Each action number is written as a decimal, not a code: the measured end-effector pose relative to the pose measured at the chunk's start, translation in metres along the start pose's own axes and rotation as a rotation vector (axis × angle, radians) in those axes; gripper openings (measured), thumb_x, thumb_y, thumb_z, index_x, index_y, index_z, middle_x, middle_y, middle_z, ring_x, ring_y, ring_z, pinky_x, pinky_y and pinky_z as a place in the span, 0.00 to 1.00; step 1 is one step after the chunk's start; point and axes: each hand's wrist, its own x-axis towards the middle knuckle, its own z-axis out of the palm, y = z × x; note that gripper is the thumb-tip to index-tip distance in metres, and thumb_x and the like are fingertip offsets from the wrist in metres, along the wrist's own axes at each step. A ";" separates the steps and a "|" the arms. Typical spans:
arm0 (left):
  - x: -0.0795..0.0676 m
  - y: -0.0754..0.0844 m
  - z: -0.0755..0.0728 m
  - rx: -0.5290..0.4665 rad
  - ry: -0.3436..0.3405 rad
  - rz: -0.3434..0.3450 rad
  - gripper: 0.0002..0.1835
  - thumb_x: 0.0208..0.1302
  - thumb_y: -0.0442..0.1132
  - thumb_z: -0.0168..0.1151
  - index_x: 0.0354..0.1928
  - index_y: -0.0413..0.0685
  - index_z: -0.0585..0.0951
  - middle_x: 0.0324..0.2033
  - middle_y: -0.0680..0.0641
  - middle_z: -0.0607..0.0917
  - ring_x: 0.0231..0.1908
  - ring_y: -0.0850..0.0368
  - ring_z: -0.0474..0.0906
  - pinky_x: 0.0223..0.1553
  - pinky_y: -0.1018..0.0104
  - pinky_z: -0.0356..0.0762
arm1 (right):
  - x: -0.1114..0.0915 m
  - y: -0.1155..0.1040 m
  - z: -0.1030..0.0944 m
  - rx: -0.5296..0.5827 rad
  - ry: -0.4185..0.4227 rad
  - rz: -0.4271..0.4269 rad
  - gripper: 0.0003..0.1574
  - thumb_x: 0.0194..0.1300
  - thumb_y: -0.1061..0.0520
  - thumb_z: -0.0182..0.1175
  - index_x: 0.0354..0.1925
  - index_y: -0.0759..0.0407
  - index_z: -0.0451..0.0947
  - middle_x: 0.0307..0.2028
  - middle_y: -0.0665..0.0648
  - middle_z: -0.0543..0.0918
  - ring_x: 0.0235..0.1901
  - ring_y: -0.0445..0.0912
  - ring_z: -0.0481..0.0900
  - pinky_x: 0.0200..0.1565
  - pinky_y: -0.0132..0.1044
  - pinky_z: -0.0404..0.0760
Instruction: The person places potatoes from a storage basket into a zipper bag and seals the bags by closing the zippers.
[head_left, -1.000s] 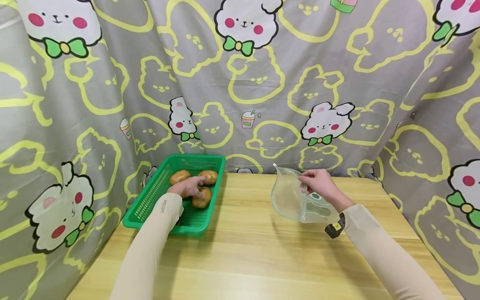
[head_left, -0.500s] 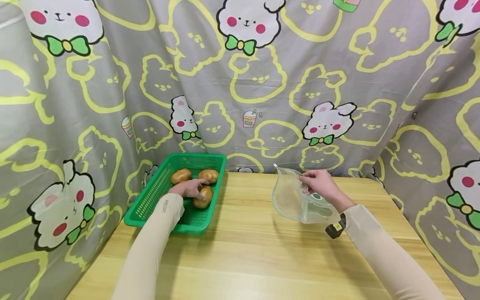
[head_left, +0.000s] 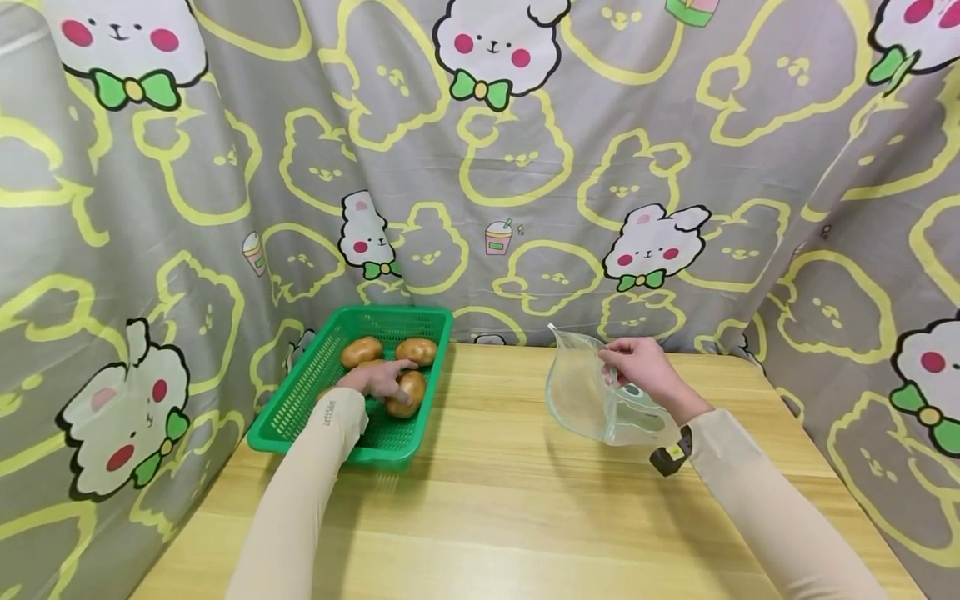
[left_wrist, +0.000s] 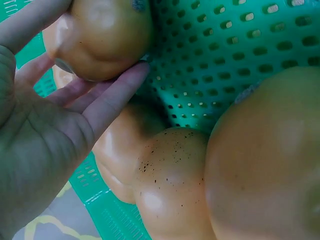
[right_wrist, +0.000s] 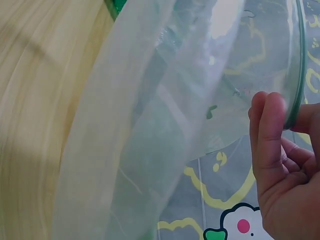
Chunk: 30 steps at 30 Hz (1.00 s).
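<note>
My left hand (head_left: pixel 377 380) reaches into a green perforated basket (head_left: pixel 390 457) holding several smooth brown potatoes. In the left wrist view, the fingers and thumb of that hand (left_wrist: pixel 45 135) span a potato (left_wrist: pixel 102 42) from either side. A speckled potato (left_wrist: pixel 172 185) and a larger potato (left_wrist: pixel 270 160) lie beside it against the basket's holes. On the right, my right hand (head_left: pixel 641 367) pinches the upper edge of a clear zip bag (head_left: pixel 577 387) between thumb and fingers. The bag hangs with its mouth spread; the right wrist view shows its green zip strip (right_wrist: pixel 298 65) at the fingertips.
A wooden table (head_left: pixel 480 508) carries the basket at its left. Behind and at both sides hangs a grey patterned curtain (head_left: pixel 450 167). A black strap piece (head_left: pixel 670 457) sits at the right wrist. Two potatoes (head_left: pixel 362 352) lie at the basket's far end.
Both hands stay almost where they were. A bit of another potato now shows beside the left cuff.
</note>
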 end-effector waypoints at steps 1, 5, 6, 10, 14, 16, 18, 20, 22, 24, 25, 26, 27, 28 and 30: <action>0.000 0.000 0.000 -0.012 0.006 -0.003 0.45 0.51 0.37 0.69 0.70 0.41 0.57 0.53 0.35 0.72 0.40 0.48 0.76 0.38 0.51 0.79 | 0.000 0.000 0.000 0.000 0.002 0.000 0.19 0.67 0.56 0.58 0.44 0.73 0.78 0.22 0.55 0.81 0.18 0.42 0.77 0.25 0.35 0.80; 0.000 -0.001 -0.002 -0.096 0.026 0.002 0.45 0.48 0.34 0.69 0.68 0.40 0.58 0.52 0.34 0.70 0.40 0.46 0.75 0.34 0.55 0.78 | 0.000 -0.001 0.000 0.004 -0.001 0.002 0.18 0.67 0.56 0.58 0.43 0.72 0.79 0.23 0.56 0.82 0.18 0.42 0.77 0.25 0.36 0.80; 0.000 -0.002 -0.002 -0.130 0.032 0.012 0.45 0.48 0.33 0.69 0.68 0.39 0.58 0.53 0.33 0.69 0.41 0.46 0.74 0.34 0.56 0.78 | 0.000 -0.002 0.000 0.008 -0.002 0.002 0.18 0.67 0.56 0.58 0.43 0.73 0.78 0.22 0.56 0.82 0.18 0.43 0.77 0.25 0.36 0.80; -0.002 0.000 -0.005 -0.242 0.055 0.105 0.42 0.47 0.29 0.66 0.65 0.35 0.58 0.56 0.31 0.65 0.46 0.43 0.70 0.38 0.58 0.75 | -0.001 -0.004 -0.001 0.025 -0.009 -0.001 0.20 0.67 0.56 0.57 0.45 0.75 0.77 0.22 0.55 0.81 0.17 0.42 0.77 0.25 0.35 0.80; -0.008 0.006 -0.012 -0.220 0.148 0.202 0.39 0.50 0.29 0.65 0.64 0.33 0.59 0.55 0.30 0.67 0.48 0.41 0.69 0.43 0.57 0.72 | -0.001 -0.005 -0.002 0.024 -0.013 -0.005 0.21 0.67 0.56 0.57 0.46 0.76 0.77 0.23 0.56 0.81 0.17 0.41 0.76 0.25 0.34 0.79; -0.011 0.010 -0.016 -0.202 0.207 0.220 0.39 0.51 0.31 0.65 0.64 0.35 0.59 0.53 0.30 0.69 0.48 0.41 0.70 0.45 0.56 0.72 | -0.001 -0.005 -0.002 0.017 -0.015 -0.007 0.21 0.67 0.56 0.57 0.46 0.76 0.77 0.23 0.56 0.81 0.17 0.42 0.76 0.25 0.34 0.79; -0.015 0.016 -0.021 -0.196 0.250 0.227 0.39 0.52 0.32 0.65 0.65 0.37 0.58 0.51 0.29 0.71 0.47 0.40 0.71 0.45 0.53 0.72 | -0.001 -0.005 -0.001 0.015 -0.012 -0.008 0.21 0.67 0.56 0.57 0.45 0.76 0.77 0.22 0.56 0.81 0.17 0.42 0.76 0.25 0.34 0.79; -0.019 0.024 -0.025 -0.215 0.279 0.222 0.39 0.53 0.32 0.64 0.66 0.40 0.57 0.52 0.30 0.70 0.47 0.39 0.71 0.45 0.52 0.72 | -0.002 -0.005 -0.001 0.020 -0.010 -0.007 0.21 0.67 0.56 0.58 0.45 0.75 0.77 0.22 0.55 0.81 0.17 0.42 0.76 0.25 0.34 0.79; -0.023 0.031 -0.028 -0.236 0.297 0.226 0.39 0.55 0.33 0.64 0.67 0.43 0.56 0.54 0.31 0.69 0.48 0.40 0.71 0.46 0.51 0.72 | -0.002 -0.005 0.000 0.022 -0.007 -0.010 0.21 0.67 0.56 0.58 0.45 0.76 0.77 0.22 0.55 0.81 0.17 0.42 0.75 0.25 0.34 0.79; -0.033 0.044 -0.033 -0.260 0.297 0.224 0.39 0.57 0.33 0.64 0.68 0.44 0.55 0.56 0.31 0.68 0.50 0.39 0.70 0.48 0.49 0.71 | -0.001 -0.004 0.001 0.022 -0.005 -0.012 0.21 0.67 0.55 0.58 0.45 0.76 0.77 0.22 0.55 0.81 0.17 0.42 0.76 0.25 0.34 0.79; -0.037 0.051 -0.034 -0.273 0.297 0.226 0.40 0.57 0.33 0.64 0.68 0.44 0.55 0.57 0.31 0.68 0.50 0.39 0.70 0.48 0.49 0.71 | -0.001 -0.004 0.001 0.019 -0.004 -0.014 0.21 0.67 0.55 0.58 0.45 0.75 0.77 0.22 0.56 0.81 0.17 0.42 0.76 0.25 0.34 0.79; -0.038 0.054 -0.035 -0.280 0.298 0.232 0.40 0.58 0.34 0.65 0.69 0.45 0.55 0.57 0.32 0.67 0.51 0.39 0.70 0.49 0.49 0.70 | -0.001 -0.004 0.001 0.015 -0.002 -0.016 0.21 0.67 0.55 0.58 0.45 0.75 0.77 0.23 0.56 0.82 0.17 0.42 0.76 0.25 0.34 0.79; -0.039 0.058 -0.035 -0.290 0.298 0.237 0.40 0.58 0.35 0.65 0.69 0.46 0.54 0.57 0.32 0.67 0.51 0.39 0.70 0.49 0.48 0.70 | -0.001 -0.004 0.002 0.011 -0.001 -0.016 0.21 0.67 0.55 0.58 0.44 0.75 0.78 0.23 0.56 0.82 0.17 0.42 0.76 0.25 0.34 0.79; -0.040 0.062 -0.035 -0.298 0.298 0.246 0.41 0.58 0.35 0.65 0.69 0.46 0.54 0.57 0.32 0.67 0.51 0.39 0.70 0.49 0.48 0.70 | -0.001 -0.004 0.001 0.009 -0.001 -0.015 0.21 0.67 0.55 0.58 0.45 0.75 0.77 0.23 0.56 0.82 0.17 0.42 0.76 0.25 0.34 0.79; -0.039 0.071 -0.032 -0.311 0.306 0.243 0.41 0.58 0.37 0.66 0.69 0.50 0.53 0.57 0.34 0.67 0.51 0.41 0.71 0.49 0.48 0.70 | -0.002 -0.004 0.001 0.008 -0.002 -0.009 0.21 0.67 0.54 0.58 0.45 0.74 0.77 0.24 0.56 0.82 0.18 0.42 0.76 0.25 0.34 0.79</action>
